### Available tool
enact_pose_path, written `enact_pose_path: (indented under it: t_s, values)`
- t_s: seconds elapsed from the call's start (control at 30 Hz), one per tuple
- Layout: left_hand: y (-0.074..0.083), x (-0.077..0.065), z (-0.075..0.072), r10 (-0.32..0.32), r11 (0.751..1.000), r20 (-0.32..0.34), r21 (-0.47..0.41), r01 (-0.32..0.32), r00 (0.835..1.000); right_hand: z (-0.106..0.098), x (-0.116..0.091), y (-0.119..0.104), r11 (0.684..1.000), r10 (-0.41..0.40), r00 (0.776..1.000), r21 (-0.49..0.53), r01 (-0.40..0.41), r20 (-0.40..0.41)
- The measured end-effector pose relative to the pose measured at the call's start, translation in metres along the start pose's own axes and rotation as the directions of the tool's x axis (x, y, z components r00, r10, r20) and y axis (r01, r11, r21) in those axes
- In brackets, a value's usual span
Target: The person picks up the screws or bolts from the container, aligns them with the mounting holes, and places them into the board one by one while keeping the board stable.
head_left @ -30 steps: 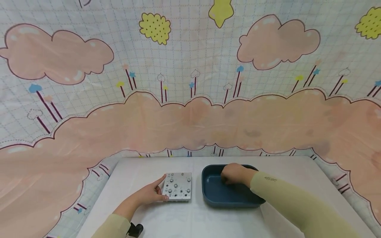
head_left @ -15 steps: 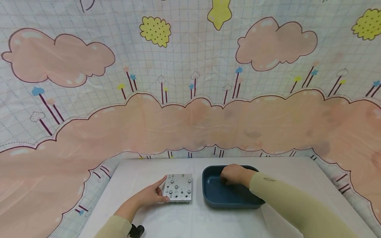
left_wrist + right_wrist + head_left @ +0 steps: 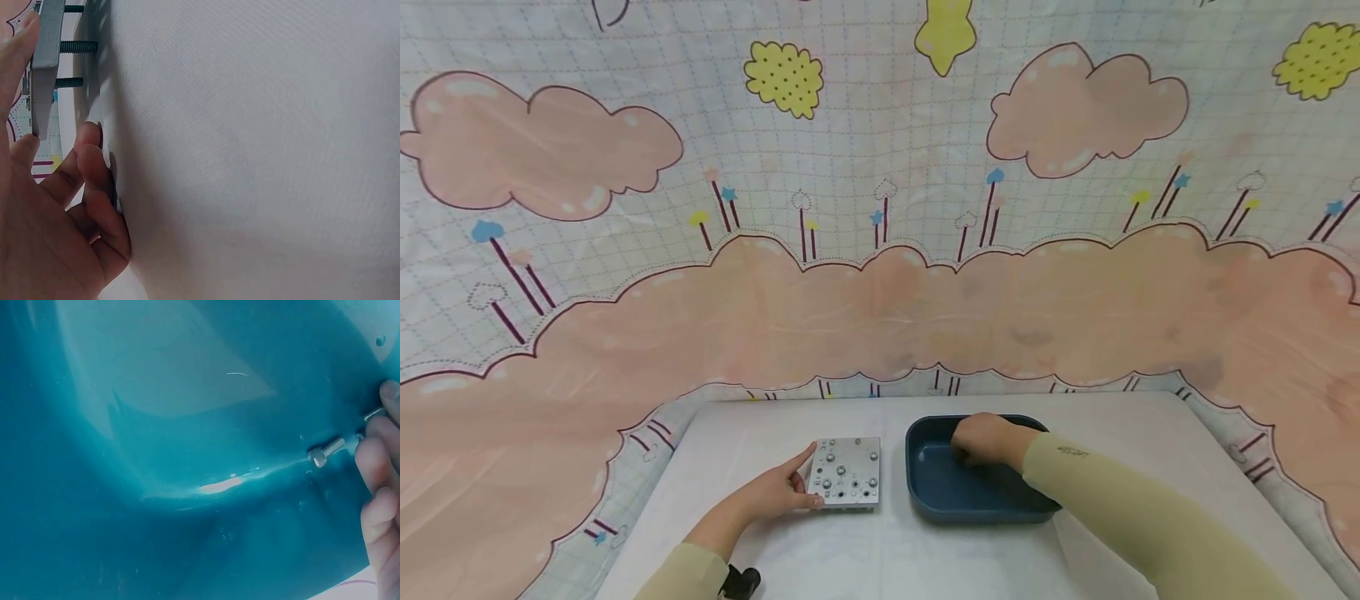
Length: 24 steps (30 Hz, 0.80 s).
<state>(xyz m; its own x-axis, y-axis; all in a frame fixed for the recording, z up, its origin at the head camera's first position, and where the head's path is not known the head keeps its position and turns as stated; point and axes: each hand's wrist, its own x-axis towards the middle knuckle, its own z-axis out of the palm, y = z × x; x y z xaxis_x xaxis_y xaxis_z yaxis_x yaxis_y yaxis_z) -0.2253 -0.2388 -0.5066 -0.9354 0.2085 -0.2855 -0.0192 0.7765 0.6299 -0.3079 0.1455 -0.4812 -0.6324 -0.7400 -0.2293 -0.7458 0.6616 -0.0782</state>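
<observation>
At the table's left-middle, a square silver metal plate (image 3: 859,454) has several bolts through it. Seen from the left wrist, threaded bolt ends (image 3: 80,47) stick out beneath the plate. My left hand (image 3: 780,490) grips the plate's left side, thumb at the near corner and a finger at the far one; its other fingers curl below. My right hand (image 3: 988,439) is down inside a dark blue plastic bin (image 3: 917,492). The right wrist view has a threaded bolt (image 3: 374,414) between its fingertips, partly hidden. A loose socket-head bolt (image 3: 325,454) lies on the bin floor beside the fingers.
A white cloth covers the table (image 3: 895,558). Behind it hangs a curtain (image 3: 880,325) printed with clouds and stars. A small black object (image 3: 742,582) shows beside the left sleeve at the lower edge.
The head view shifts slightly. Both hands keep their places, the left on the plate and the right in the bin.
</observation>
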Motion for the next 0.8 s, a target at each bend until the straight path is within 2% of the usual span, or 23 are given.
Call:
enact_pose_path:
  t_s: [0.3, 0.8]
  values:
    - [-0.0009, 0.0, 0.0003, 0.011, 1.0, -0.004, 0.003, -0.011, 1.0, 0.0035, 0.0025, 0.0017, 0.999, 0.002, 1.0, -0.037, -0.002, 0.003]
    - [0.0029, -0.0012, -0.0005, -0.011, 1.0, -0.008, -0.008, 0.011, 1.0, -0.0055, -0.0031, -0.0012, 0.999, 0.018, 1.0, -0.043, -0.017, 0.01]
